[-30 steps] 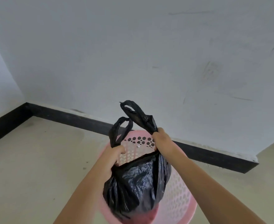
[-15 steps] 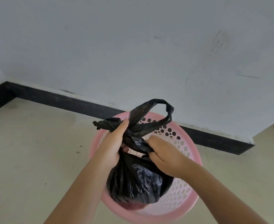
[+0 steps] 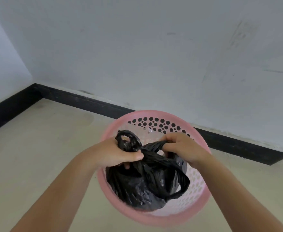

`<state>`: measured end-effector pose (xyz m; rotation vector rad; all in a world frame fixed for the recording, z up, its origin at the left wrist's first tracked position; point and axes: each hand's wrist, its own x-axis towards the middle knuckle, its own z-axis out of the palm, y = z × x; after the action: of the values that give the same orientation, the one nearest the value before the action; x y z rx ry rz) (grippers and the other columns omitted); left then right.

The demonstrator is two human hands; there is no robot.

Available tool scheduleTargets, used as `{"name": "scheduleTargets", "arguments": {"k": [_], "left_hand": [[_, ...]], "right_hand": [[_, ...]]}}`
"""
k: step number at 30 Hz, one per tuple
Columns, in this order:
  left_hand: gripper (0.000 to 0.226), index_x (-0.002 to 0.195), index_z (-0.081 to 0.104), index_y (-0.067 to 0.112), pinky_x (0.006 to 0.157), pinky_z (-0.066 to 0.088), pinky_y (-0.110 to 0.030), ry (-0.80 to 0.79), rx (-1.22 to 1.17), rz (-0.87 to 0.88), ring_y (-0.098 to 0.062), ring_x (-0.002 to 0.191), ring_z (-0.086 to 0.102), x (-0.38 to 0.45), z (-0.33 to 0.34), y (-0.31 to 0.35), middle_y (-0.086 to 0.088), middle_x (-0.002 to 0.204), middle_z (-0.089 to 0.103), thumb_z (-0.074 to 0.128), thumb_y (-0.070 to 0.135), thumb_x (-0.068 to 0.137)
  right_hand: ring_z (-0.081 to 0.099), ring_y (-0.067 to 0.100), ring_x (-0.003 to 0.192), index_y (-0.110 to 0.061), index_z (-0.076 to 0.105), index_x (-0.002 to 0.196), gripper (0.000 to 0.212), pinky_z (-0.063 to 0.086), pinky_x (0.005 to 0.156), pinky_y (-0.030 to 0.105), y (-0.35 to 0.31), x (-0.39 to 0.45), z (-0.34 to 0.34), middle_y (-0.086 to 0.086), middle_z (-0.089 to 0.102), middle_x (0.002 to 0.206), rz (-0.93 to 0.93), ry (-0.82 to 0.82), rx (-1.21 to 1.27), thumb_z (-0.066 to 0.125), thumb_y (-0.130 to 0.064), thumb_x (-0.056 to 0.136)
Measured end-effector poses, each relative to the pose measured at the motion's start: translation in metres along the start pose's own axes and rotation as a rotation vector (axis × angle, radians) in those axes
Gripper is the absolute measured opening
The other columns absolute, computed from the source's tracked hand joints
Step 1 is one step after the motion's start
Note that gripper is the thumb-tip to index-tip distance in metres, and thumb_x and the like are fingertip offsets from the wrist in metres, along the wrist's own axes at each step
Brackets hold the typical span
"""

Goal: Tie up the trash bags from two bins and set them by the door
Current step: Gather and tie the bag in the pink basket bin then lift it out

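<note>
Gripping one twisted handle loop of the black trash bag, the left hand has its fingers and thumb curled tight around the plastic, with the loop's end poking up above the knuckles. Between the two hands the handles cross over the bag's gathered mouth, so a knot looks begun but not pulled snug. To the right, the right hand pinches the other handle with curled fingers, a second loop of plastic trailing down beside the bag's right flank. The bag itself sits inside the pink perforated bin, its bulk below the rim, and the bin stands on the pale floor just in front of the black skirting board under the grey wall. By my reckoning this is the tying stage of one bag only: cinching, lifting it out and carrying it to the door remain, and neither a second bin nor a door is in view.
</note>
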<state>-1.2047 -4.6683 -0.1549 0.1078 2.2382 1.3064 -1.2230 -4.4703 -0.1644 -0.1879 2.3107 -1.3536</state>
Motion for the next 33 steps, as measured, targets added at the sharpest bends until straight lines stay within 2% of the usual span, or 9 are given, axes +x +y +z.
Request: {"name": "scheduleTargets", "arguments": {"k": [3, 6, 9, 12, 17, 20, 23, 28, 33], "left_hand": [[0.022, 0.061, 0.054, 0.02, 0.05, 0.037, -0.006, 0.182, 0.134, 0.172, 0.001, 0.038, 0.048, 0.005, 0.011, 0.004, 0.012, 0.035, 0.051, 0.064, 0.017, 0.08], [0.032, 0.058, 0.046, 0.017, 0.049, 0.042, -0.011, 0.451, 0.094, 0.295, 0.0, 0.038, 0.053, 0.008, 0.021, 0.009, 0.009, 0.043, 0.05, 0.056, -0.007, 0.076], [0.044, 0.054, 0.049, 0.025, 0.051, 0.052, -0.021, 0.594, 0.013, 0.354, -0.013, 0.055, 0.057, 0.013, 0.031, 0.011, 0.006, 0.058, 0.053, 0.057, -0.017, 0.067], [0.051, 0.051, 0.052, 0.031, 0.047, 0.046, -0.009, 0.578, -0.058, 0.384, -0.004, 0.052, 0.056, 0.01, 0.036, 0.018, 0.008, 0.06, 0.055, 0.059, -0.016, 0.067], [0.029, 0.052, 0.059, 0.018, 0.073, 0.052, -0.038, 0.515, -0.029, 0.41, -0.024, 0.065, 0.061, 0.009, 0.038, 0.02, 0.002, 0.058, 0.059, 0.062, -0.008, 0.065], [0.022, 0.06, 0.064, 0.006, 0.07, 0.05, -0.042, 0.461, -0.252, 0.382, -0.02, 0.062, 0.06, 0.009, 0.032, 0.017, -0.002, 0.06, 0.062, 0.069, 0.026, 0.058], [0.02, 0.053, 0.066, 0.019, 0.067, 0.047, -0.029, 0.405, -0.358, 0.334, -0.01, 0.053, 0.058, 0.009, 0.031, 0.016, 0.008, 0.049, 0.062, 0.072, 0.019, 0.073], [0.026, 0.056, 0.058, 0.001, 0.066, 0.045, -0.022, 0.505, -0.376, 0.346, -0.012, 0.06, 0.057, 0.012, 0.036, 0.016, 0.002, 0.053, 0.059, 0.066, 0.01, 0.079], [0.021, 0.061, 0.062, 0.015, 0.06, 0.045, -0.005, 0.472, -0.265, 0.389, 0.005, 0.06, 0.059, 0.008, 0.036, 0.018, 0.018, 0.054, 0.064, 0.065, 0.001, 0.076]], "right_hand": [[0.048, 0.011, 0.051, -0.017, 0.058, 0.06, 0.031, 0.041, 0.058, 0.022, -0.002, -0.001, -0.002, -0.004, 0.052, 0.05, -0.029, 0.098, 0.137, 0.052, 0.004, 0.081], [0.059, 0.008, 0.059, -0.018, 0.062, 0.072, 0.02, 0.05, 0.064, 0.018, -0.001, -0.01, -0.008, 0.001, 0.061, 0.068, -0.102, -0.032, 0.176, 0.059, 0.0, 0.081], [0.06, 0.01, 0.067, -0.017, 0.064, 0.079, 0.025, 0.048, 0.069, 0.016, 0.0, -0.019, -0.011, -0.002, 0.062, 0.072, -0.126, -0.179, 0.081, 0.071, -0.034, 0.062], [0.049, 0.014, 0.062, -0.018, 0.06, 0.06, 0.034, 0.038, 0.066, 0.021, 0.002, -0.02, -0.013, 0.003, 0.05, 0.063, -0.093, -0.109, -0.011, 0.067, -0.05, 0.049], [0.049, 0.015, 0.058, -0.01, 0.054, 0.059, 0.022, 0.04, 0.064, 0.022, 0.0, -0.023, -0.008, 0.004, 0.051, 0.059, 0.019, -0.056, -0.1, 0.07, -0.012, 0.073], [0.045, -0.001, 0.043, -0.01, 0.06, 0.065, 0.017, 0.034, 0.047, 0.005, -0.001, -0.023, -0.005, -0.008, 0.048, 0.048, -0.02, 0.211, -0.01, 0.06, -0.001, 0.08], [0.051, -0.007, 0.043, -0.017, 0.063, 0.084, 0.023, 0.035, 0.042, -0.001, -0.003, -0.024, -0.003, -0.011, 0.056, 0.061, -0.074, 0.432, 0.144, 0.053, 0.004, 0.081], [0.06, -0.013, 0.071, -0.035, 0.055, 0.083, 0.04, 0.041, 0.061, -0.004, -0.005, -0.025, 0.002, -0.018, 0.063, 0.082, -0.225, 0.488, 0.184, 0.055, 0.004, 0.08], [0.059, 0.001, 0.102, -0.073, 0.042, 0.097, 0.058, 0.046, 0.095, 0.032, 0.001, -0.032, -0.007, -0.036, 0.053, 0.116, -0.419, 0.416, 0.056, 0.05, -0.031, 0.057]]}}
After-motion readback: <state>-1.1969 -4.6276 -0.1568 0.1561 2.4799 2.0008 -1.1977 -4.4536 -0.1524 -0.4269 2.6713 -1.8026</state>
